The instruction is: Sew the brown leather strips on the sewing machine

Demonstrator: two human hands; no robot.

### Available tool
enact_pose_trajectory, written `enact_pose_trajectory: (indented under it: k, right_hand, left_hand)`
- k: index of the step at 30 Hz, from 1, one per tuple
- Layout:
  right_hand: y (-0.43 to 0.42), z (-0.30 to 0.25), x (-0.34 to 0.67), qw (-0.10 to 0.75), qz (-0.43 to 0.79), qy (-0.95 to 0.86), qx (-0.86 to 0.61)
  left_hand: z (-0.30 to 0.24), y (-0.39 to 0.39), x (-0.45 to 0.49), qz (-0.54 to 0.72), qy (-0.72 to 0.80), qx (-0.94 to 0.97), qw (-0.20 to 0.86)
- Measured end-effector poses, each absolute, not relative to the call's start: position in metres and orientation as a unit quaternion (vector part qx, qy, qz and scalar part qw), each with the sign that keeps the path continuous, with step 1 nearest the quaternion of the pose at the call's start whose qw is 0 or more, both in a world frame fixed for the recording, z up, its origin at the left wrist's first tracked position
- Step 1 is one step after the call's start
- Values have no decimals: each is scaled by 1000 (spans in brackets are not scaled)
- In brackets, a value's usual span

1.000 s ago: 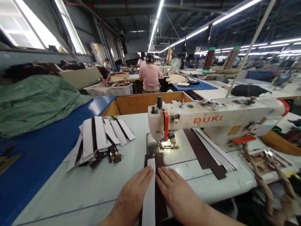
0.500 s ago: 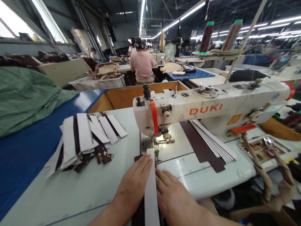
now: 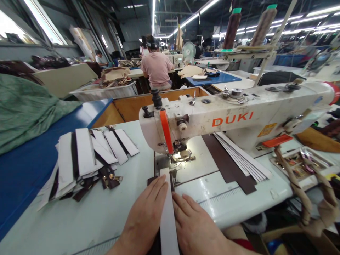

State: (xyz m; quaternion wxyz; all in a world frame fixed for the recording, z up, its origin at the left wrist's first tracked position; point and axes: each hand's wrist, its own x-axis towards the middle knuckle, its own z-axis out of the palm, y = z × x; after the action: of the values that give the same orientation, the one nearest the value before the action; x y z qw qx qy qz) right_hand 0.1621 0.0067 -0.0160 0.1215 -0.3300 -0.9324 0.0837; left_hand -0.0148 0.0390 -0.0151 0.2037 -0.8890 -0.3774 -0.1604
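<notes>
A long white strip [image 3: 168, 219] lies lengthwise in front of the sewing machine [image 3: 186, 122], its far end just short of the presser foot [image 3: 183, 156]. Dark brown material [image 3: 152, 181] shows beneath and beside it. My left hand [image 3: 146, 209] rests on the strip's left edge, fingers stretched forward and lying flat. On the other side my right hand [image 3: 195, 221] lies flat along the right edge, fingers extended. Neither hand is wrapped around anything. What the fingertips cover is hidden.
A pile of white-backed dark strips with zippers [image 3: 85, 156] lies at left. Right of the needle are a brown panel [image 3: 228, 164] and fanned white strips [image 3: 243, 156]. A tray of small items [image 3: 302, 164] sits far right. A person in pink [image 3: 157, 67] sits ahead.
The view has shifted slightly, so the machine and pile appear farther left. Both hands keep nearly the same place along the white strip, with little visible movement.
</notes>
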Motion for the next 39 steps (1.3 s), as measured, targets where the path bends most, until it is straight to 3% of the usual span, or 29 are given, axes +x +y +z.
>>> enact_pose_trajectory:
  k: [27,39]
  right_hand:
    - [14,-55,163,245,-40,-924,-292]
    - [14,-58,162,208,-22,-932,-295]
  left_hand:
    - [-17,49,-20,-106,-320,-900,275]
    - [-21,50,-23,-126,-314,-902,267]
